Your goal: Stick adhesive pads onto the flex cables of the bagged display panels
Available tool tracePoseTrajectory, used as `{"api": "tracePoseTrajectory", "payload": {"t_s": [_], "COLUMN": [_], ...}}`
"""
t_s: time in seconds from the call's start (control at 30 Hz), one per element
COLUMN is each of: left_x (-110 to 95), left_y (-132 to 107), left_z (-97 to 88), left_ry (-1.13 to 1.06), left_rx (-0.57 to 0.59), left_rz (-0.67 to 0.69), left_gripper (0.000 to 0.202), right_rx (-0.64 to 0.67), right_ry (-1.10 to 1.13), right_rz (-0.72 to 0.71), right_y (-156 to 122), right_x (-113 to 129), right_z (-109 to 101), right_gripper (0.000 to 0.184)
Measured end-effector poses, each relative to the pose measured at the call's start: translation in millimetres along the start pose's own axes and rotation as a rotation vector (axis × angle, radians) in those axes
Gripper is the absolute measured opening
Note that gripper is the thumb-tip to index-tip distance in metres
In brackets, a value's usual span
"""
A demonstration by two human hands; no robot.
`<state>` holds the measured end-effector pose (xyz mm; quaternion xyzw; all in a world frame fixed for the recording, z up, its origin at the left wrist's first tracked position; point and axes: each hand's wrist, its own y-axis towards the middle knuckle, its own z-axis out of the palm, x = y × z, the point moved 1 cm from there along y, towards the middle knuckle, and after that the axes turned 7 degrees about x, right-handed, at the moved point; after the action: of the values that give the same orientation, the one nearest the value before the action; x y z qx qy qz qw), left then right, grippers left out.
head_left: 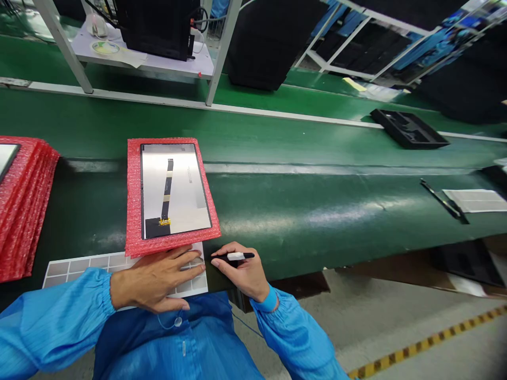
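Observation:
My right hand (246, 275) grips a marker pen (237, 256) with a white and black barrel, its tip pointing left near the edge of a label sheet. Flat on that sheet of pale grey labels (95, 262) lies my left hand (162, 277), fingers stretched out and apart. Just beyond them, a display panel (194, 195) rests face down on a red foam sheet (133, 211). Down the panel's silver back runs a dark flex cable (167, 190) with a gold end. The foam's front edge overlaps the label sheet.
At the left stands a stack of red foam sheets (29, 211) with another panel on top. A black tray (410, 128) sits at the far right. A pen-like black tool (443, 199) and a printed paper (475, 200) lie nearer. Shelf posts (224, 53) rise behind the green bench (297, 211).

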<state>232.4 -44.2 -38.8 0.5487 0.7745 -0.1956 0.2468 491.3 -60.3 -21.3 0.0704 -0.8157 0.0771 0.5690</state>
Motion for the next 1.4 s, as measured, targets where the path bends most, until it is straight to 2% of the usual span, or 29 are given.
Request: {"api": "tracePoseTrajectory", "payload": {"t_s": [0.47,0.63,0.73,0.8,0.9,1.0,1.1,1.17,1.3,1.4], "left_x": [1,3,-3,-12,-30,-37,-20,-1,31,40], "left_y": [0,0,3,6,7,0,-16,-28,-44,-48], "left_z": [-0.3,1.8,-2.2,-10.1,-30.7,-59.5,-85.9,-94.7,-89.1,-80.0], "left_ry": [0.017,0.102,0.246,0.367,0.487,0.51,0.587,0.613,0.529,0.455], "left_rx": [0.044,0.003,-0.087,-0.191,-0.355,-0.457,-0.547,-0.587,-0.598,-0.609], "left_rz": [0.001,0.026,0.088,0.19,0.358,0.38,0.277,0.194,0.14,0.153], "left_gripper": [0.084,0.079,0.072,0.056,0.023,0.013,0.014,0.017,0.026,0.033], "right_rx": [-0.015,-0.03,-0.073,-0.118,-0.187,-0.202,-0.177,-0.173,-0.13,-0.112], "right_ry": [-0.037,0.06,0.149,0.205,0.218,0.211,0.252,0.256,0.276,0.314], "right_rz": [-0.053,-0.105,-0.069,-0.044,-0.032,-0.049,-0.064,-0.062,-0.031,-0.029], "right_y": [-3,-8,-7,-1,14,33,53,64,79,85], "right_x": [5,15,22,26,35,47,56,60,61,62], "right_z": [6,0,-8,-13,-18,-16,-10,-4,10,19], "right_gripper": [0.006,0.008,0.013,0.018,0.026,0.029,0.03,0.031,0.031,0.031]}}
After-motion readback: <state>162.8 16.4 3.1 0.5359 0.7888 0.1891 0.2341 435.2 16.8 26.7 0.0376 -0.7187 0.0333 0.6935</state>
